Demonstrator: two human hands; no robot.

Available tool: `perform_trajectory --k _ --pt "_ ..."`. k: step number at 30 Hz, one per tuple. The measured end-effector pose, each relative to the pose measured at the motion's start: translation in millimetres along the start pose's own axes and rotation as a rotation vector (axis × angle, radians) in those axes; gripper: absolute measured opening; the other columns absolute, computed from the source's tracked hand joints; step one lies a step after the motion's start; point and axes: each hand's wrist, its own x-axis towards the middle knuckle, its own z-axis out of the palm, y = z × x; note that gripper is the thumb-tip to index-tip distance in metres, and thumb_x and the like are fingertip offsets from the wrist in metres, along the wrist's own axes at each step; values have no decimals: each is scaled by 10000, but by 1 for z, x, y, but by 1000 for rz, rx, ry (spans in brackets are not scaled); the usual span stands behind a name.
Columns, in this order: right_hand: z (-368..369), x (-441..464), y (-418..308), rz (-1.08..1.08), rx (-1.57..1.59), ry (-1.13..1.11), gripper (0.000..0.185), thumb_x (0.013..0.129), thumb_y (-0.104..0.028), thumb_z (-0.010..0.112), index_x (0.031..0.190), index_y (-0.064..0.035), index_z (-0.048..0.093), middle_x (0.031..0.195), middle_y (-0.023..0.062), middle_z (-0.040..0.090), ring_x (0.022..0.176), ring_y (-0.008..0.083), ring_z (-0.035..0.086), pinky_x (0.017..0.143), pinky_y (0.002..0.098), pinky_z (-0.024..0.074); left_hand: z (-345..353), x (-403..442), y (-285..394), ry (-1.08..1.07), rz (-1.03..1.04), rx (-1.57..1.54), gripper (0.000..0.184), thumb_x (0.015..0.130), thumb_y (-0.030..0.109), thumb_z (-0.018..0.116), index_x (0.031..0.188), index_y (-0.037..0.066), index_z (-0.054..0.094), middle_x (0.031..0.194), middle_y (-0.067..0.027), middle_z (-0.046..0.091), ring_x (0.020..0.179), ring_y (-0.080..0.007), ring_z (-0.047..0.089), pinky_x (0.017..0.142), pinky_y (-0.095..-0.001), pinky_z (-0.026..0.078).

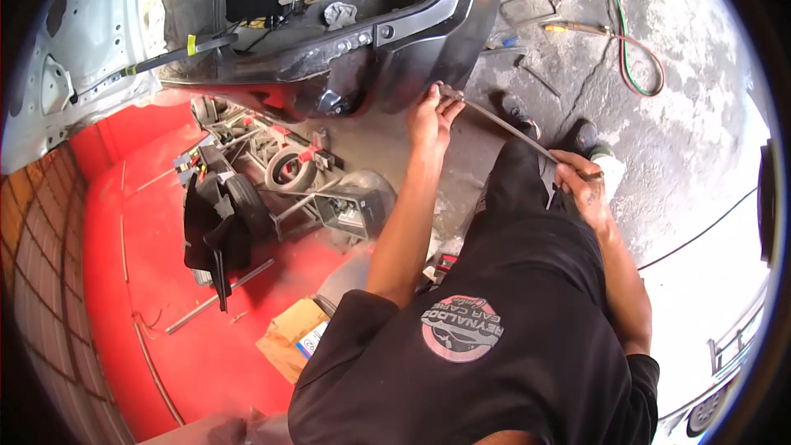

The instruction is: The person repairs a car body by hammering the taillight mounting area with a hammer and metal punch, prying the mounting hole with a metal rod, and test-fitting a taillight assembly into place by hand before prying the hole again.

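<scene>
A long, thin metal bar [507, 125] runs slantwise between my two hands. My left hand [432, 122] pinches its far end, close to the lower edge of a dark car body panel [416, 62]. Whether the bar's tip touches the panel I cannot tell. Around the nearer end, my right hand [583, 189] is closed, low by my thigh. Above my left hand, the car body's door opening shows bare and painted metal, with crumpled white material [339, 15] inside.
On the concrete floor lie a hammer [540, 76], a yellow-handled torch [577, 28] and red and green hoses [624, 49]. Loose car parts and a wheel [290, 168] crowd the left side, near a black plastic part [216, 227] and a cardboard box [290, 334] on the red floor.
</scene>
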Motion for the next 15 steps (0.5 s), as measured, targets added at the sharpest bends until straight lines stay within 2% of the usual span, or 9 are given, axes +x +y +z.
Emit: perform_trajectory --k 5,8,12,14,15 --pt "23 54 -2 -133 -83 -8 370 972 -195 564 1239 33 681 732 37 599 663 118 520 638 270 447 -10 67 23 18 60 4 205 1001 180 648 1089 0 606 1001 -158 681 956 -342 711 854 -486 613" --pt "29 93 3 -293 -240 -3 377 976 -209 551 1236 31 680 731 52 604 660 124 531 632 286 452 6 93 44 89 125 32 224 989 139 654 1110 -38 588 1079 -199 651 951 -371 708 826 -500 628" --pt "36 142 -3 -214 -186 -12 391 969 -230 539 1226 26 687 735 76 613 661 150 560 637 312 463 2 123 56 104 151 104 305 1008 96 588 1264 -60 532 1143 -233 615 928 -400 707 780 -509 641" --pt "35 163 0 -287 -217 -35 409 958 -253 557 1236 15 692 738 58 614 675 146 562 641 316 463 11 117 65 55 138 178 352 1017 79 550 1341 -49 499 1164 -248 604 915 -408 708 762 -509 646" --pt "36 172 2 -299 -207 -36 414 954 -257 564 1241 12 692 739 54 614 678 143 560 642 315 462 11 112 70 -51 135 330 534 1036 55 458 1519 -58 261 1270 -327 550 1042 -457 665 873 -570 606"
